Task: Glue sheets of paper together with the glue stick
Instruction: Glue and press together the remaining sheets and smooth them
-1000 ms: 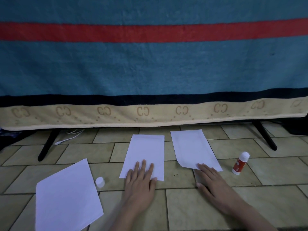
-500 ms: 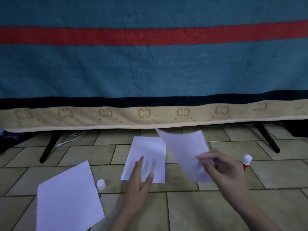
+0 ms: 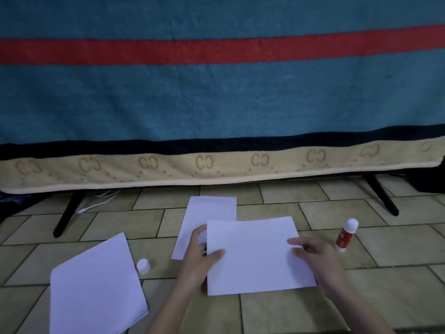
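Nearest us on the tiled floor [image 3: 397, 280], our left hand [image 3: 197, 263] pinches the left edge of a white sheet [image 3: 257, 256], thumb on top, while our right hand [image 3: 317, 259] grips its right edge, holding it across the near end of a second sheet [image 3: 207, 218] lying flat. A stack of paper [image 3: 94, 290] sits toward the near left edge of the floor, with the white cap [image 3: 143, 265] just beside it. Farther right stands the uncapped glue stick [image 3: 346, 235], apart from our hands, so we judge gluing may be done and the pressing together remains.
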